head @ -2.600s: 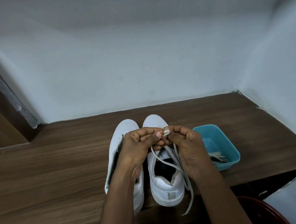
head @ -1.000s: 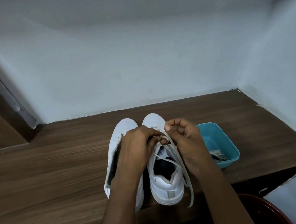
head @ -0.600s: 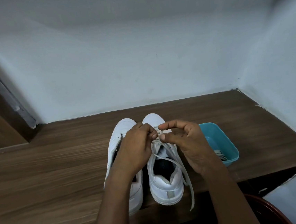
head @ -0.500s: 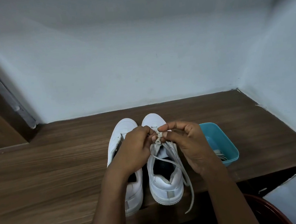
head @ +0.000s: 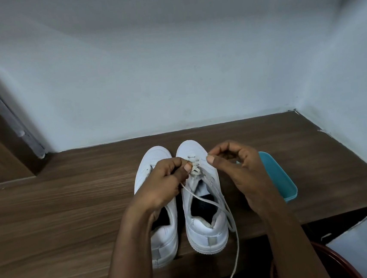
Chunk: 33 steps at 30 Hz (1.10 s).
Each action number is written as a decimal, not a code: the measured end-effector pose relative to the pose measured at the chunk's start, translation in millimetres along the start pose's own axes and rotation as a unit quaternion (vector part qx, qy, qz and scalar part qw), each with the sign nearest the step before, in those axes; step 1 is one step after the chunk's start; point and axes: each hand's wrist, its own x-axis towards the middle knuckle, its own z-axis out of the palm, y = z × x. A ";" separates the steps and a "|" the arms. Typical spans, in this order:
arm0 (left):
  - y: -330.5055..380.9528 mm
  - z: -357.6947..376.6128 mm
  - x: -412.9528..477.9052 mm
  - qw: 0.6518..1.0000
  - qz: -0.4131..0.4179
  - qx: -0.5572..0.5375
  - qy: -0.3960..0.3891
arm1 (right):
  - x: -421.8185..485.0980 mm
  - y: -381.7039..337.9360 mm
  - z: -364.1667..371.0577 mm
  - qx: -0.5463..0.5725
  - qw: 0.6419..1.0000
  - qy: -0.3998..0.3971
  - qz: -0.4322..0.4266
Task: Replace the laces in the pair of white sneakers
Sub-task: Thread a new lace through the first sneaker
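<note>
White lace (head: 195, 170), head view: the left hand (head: 166, 183) pinches it at the front eyelets of the sneaker (head: 206, 230), which stands on the bench (head: 72, 205) between both hands. The right hand (head: 246, 173) hovers just beside, fingers curled; whether it grips any lace cannot be told. Risk noted: one loose end trails off the bench edge below the right wrist, so a one-sided pull could leave uneven ends or draw the lace out of an eyelet.

A single view is being taken from a camera worn on the person's head, being aimed forward and down. The wooden tabletop (head: 72, 205) is being seen from close above, with the left hand (head: 164, 185) and right hand (head: 244, 173) being framed low at centre.
</note>
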 end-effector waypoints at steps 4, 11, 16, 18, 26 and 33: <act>5.3 5.6 -0.6 1.000 0.000 -0.007 0.004 | -0.4 0.0 -1.9 -0.074 0.993 -0.089 0.006; 8.0 2.3 -1.1 0.999 -0.004 -0.037 0.028 | 0.5 1.7 3.5 -0.116 0.988 -0.093 -0.047; 10.0 -0.4 -3.1 0.997 0.021 -0.062 0.052 | 1.1 0.2 0.2 -0.100 0.990 -0.094 -0.022; 9.5 1.0 -2.9 0.996 0.029 -0.051 0.073 | 1.7 1.4 1.7 -0.098 0.991 -0.085 -0.022; 2.2 -14.5 -4.7 0.968 -0.006 0.166 0.189 | 0.1 14.7 -13.4 -0.138 0.989 -0.054 0.001; 2.9 -2.6 -4.4 0.932 -0.019 0.273 0.239 | -0.9 19.3 -21.8 -0.177 0.982 -0.059 0.020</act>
